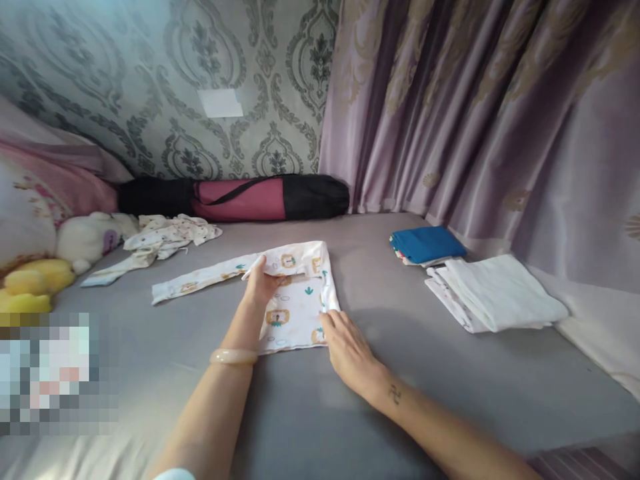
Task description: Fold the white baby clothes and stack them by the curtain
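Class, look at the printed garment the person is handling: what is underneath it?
The grey sheet shows around the printed garment; whatever lies directly beneath is covered and cannot be seen.

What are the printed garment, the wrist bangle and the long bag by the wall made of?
Printed garment: soft matte fabric, probably cotton; it folds thin and shows no sheen.
Bangle: pale, smooth, glossy, apparently rigid; jade-like stone or plastic, can't tell which.
Long bag: likely synthetic fabric, dull finish; the black and dark-red panels show little shine.

Blk/maroon bag (240, 200) along patt. wall (145, 87); purple curtain (450, 100) R, wht plush (80, 240) L.
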{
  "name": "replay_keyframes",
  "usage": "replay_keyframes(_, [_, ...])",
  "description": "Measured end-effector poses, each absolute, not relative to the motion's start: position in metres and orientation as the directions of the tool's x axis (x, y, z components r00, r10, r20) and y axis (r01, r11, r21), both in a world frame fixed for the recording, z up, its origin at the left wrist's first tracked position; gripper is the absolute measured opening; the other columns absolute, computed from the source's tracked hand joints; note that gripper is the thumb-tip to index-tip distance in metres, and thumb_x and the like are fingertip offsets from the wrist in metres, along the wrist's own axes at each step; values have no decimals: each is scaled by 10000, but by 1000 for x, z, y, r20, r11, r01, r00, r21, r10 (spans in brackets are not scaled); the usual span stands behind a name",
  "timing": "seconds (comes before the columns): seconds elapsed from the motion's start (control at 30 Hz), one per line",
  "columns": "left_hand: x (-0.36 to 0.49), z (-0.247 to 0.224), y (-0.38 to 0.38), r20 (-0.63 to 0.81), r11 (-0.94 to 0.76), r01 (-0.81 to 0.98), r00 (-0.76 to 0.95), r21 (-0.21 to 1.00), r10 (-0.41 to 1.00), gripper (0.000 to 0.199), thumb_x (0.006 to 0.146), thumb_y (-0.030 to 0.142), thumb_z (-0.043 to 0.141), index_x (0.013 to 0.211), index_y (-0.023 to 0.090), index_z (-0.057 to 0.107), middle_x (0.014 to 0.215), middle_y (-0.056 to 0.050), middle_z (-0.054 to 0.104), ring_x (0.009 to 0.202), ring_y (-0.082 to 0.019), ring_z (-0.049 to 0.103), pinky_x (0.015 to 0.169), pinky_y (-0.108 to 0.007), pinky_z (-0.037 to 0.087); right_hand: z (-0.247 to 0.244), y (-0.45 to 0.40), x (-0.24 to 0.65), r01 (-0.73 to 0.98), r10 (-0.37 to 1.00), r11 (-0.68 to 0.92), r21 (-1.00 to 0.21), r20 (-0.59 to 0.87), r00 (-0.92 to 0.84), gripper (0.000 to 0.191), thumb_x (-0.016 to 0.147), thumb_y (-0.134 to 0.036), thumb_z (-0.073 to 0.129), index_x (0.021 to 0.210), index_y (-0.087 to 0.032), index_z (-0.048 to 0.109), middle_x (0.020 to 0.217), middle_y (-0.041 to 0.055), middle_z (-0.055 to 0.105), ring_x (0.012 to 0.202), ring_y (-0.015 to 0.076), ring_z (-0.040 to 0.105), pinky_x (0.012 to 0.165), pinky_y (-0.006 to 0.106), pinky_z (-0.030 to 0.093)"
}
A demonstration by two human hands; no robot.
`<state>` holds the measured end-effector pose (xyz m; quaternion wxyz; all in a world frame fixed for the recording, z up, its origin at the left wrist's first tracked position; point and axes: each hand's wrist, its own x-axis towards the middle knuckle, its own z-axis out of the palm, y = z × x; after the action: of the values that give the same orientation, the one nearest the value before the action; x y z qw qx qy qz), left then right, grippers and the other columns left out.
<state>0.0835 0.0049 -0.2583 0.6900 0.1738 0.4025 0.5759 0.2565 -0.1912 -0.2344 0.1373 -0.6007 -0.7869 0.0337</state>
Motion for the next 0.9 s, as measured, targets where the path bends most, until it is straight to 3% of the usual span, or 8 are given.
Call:
replay_keyframes(0.13, [82,-263,1,-374,271,-631,-32,727,927,101,873,185,536,966,189,577,863,-31,686,785,-154,662,716,-288,564,-236,-195,267,964,982,131,-230,166,-93,319,815,-23,444,1095,-160,508,1068,120,538,993,241,522,839,339,457])
replay_keyframes(0.27, [84,-263,0,-392,249,-648,-83,720,916,152,812,89,569,925,190,569,821,-6,666,747,-137,653,715,-276,573,-240,-203,275,960,992,81,-269,118,-50,281,845,-32,408,1069,-154,525,1018,115,551,953,227,555,816,330,476])
replay_keyframes(0.47, [84,-263,-1,-383,277,-645,-26,712,924,156,783,57,591,891,168,574,785,-18,663,707,-138,659,659,-257,581,-246,-210,277,935,948,247,-254,265,-178,322,867,-24,408,1018,-218,616,1125,91,587,1041,226,539,901,357,471])
replay_keyframes(0.63, [83,-264,-2,-372,285,-617,-14,734,928,80,827,68,564,860,140,575,757,-38,662,678,-137,655,681,-277,592,-245,-204,276,818,915,298,-493,392,-97,284,935,-115,419,1082,-217,639,1043,64,654,1012,195,563,922,333,476])
replay_keyframes(0.73, [83,-261,-6,-386,322,-589,19,741,922,46,858,96,555,873,124,588,795,-76,672,705,-167,672,699,-310,601,-243,-201,274,834,918,238,-498,397,-25,281,939,-149,434,1090,-222,659,1027,81,630,984,199,570,900,335,485])
replay_keyframes(0.83, [83,-256,-11,-393,354,-558,52,750,918,52,874,165,586,906,125,598,831,-102,680,757,-197,691,709,-314,600,-242,-201,272,835,929,318,-449,324,-179,305,930,-139,436,1113,-251,652,1035,72,615,998,198,569,896,333,484])
replay_keyframes(0.9, [81,-251,-14,-443,427,-485,88,764,892,137,887,260,594,919,128,602,803,-115,683,751,-218,699,660,-309,596,-242,-202,273,796,923,369,-480,290,-252,320,914,-133,450,1165,-253,608,1098,63,614,1048,193,562,926,328,471])
